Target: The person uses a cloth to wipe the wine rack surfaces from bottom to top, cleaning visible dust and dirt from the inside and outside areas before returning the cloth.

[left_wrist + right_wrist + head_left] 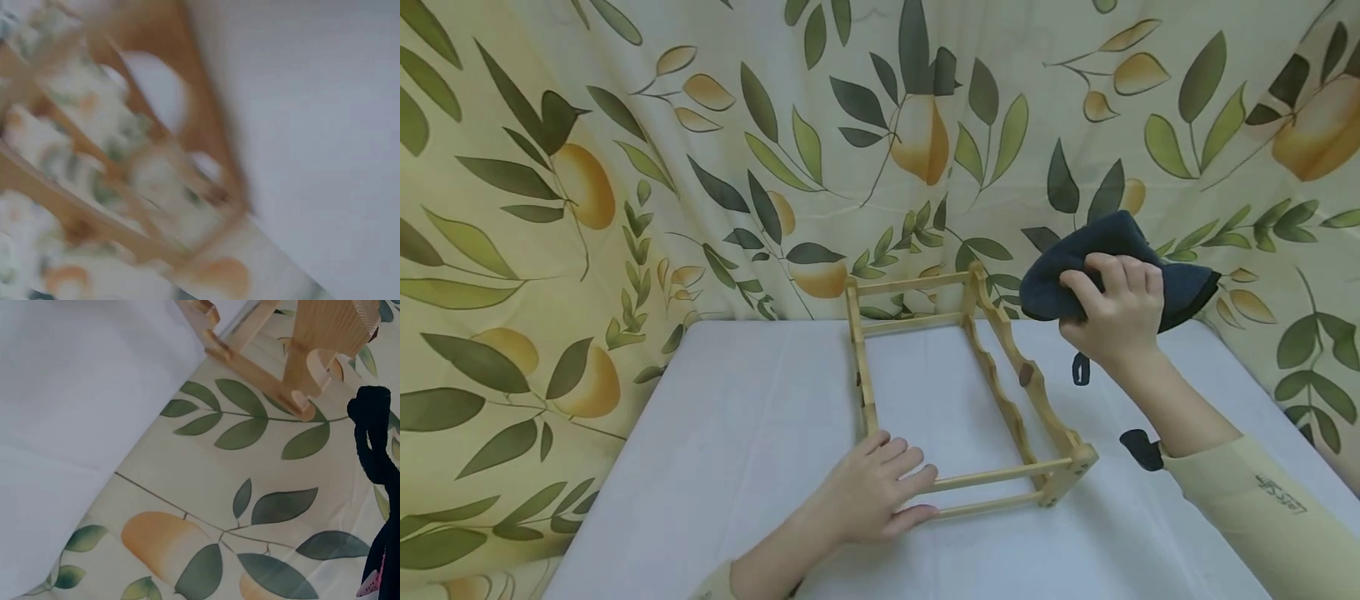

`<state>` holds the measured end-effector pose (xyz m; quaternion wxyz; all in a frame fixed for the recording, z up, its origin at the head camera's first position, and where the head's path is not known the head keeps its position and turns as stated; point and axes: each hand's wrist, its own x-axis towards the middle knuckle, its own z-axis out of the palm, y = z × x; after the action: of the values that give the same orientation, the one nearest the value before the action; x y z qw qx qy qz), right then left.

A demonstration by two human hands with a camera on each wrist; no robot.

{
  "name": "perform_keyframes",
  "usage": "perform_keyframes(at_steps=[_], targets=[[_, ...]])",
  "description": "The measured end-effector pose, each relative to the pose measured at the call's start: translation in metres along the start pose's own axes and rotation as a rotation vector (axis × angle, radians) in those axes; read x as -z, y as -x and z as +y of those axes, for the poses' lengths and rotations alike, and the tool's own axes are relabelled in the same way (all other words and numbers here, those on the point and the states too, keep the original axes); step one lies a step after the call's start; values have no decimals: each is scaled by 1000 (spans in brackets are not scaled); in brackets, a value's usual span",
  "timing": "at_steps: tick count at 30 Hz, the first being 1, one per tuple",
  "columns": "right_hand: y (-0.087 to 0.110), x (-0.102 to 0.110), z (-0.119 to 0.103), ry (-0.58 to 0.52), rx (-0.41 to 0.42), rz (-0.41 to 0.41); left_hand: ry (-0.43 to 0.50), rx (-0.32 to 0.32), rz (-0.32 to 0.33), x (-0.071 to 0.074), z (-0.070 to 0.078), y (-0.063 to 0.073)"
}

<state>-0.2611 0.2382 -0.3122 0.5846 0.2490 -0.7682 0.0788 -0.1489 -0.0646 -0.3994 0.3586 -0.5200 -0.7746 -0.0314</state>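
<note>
Wooden rack (1000,476) sat on the white tabletop (760,392), roughly mid-table, right of centre in the head view. Open frame, slim rails at the near and far ends, wavy-edged slats along the right side; the upper wavy slat (1049,408) had a dark brown patch (1026,375) on it.

Left hand (883,487) was at the rack's near left corner, fingers curled over the wood, thumb by the lower near rail; partly closed, had hold of the frame. Left wrist view badly blurred: rack bars and tabletop made out, finger detail not.

Right hand (1116,312) was raised over the far right part of the tabletop, closed, gripping a bunched navy cloth (1071,258) with black edging. Cloth held up, apart from the rack, just right of its far right corner in the head view. Black loop (1080,369) hung down beneath it. Right wrist view caught the loop at the right edge and one end of the rack up top; right fingers not visible there.

Pale yellow sleeve (1262,508) on the right arm, dark lettering. Behind the tabletop, a curtain (880,233) printed with green leaves and orange fruit.
</note>
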Motion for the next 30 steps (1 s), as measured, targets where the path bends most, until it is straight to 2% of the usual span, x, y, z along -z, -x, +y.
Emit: perform_keyframes(at_steps=[3, 5, 9, 14, 19, 30], targets=[[4, 3, 1, 0, -22, -5, 63, -136, 21, -8, -28, 10], [5, 4, 2, -3, -34, -8, 98, -204, 29, -16, -41, 16], [9, 4, 3, -10, -52, -8, 139, -274, 70, -31, -50, 20], [10, 4, 4, -10, -72, -2, 145, -276, 149, -40, -50, 19], [13, 6, 5, -14, -85, -27, 128, -258, 177, -42, -47, 18], [16, 9, 7, -9, -108, -25, 52, -182, 268, -45, -24, 11]])
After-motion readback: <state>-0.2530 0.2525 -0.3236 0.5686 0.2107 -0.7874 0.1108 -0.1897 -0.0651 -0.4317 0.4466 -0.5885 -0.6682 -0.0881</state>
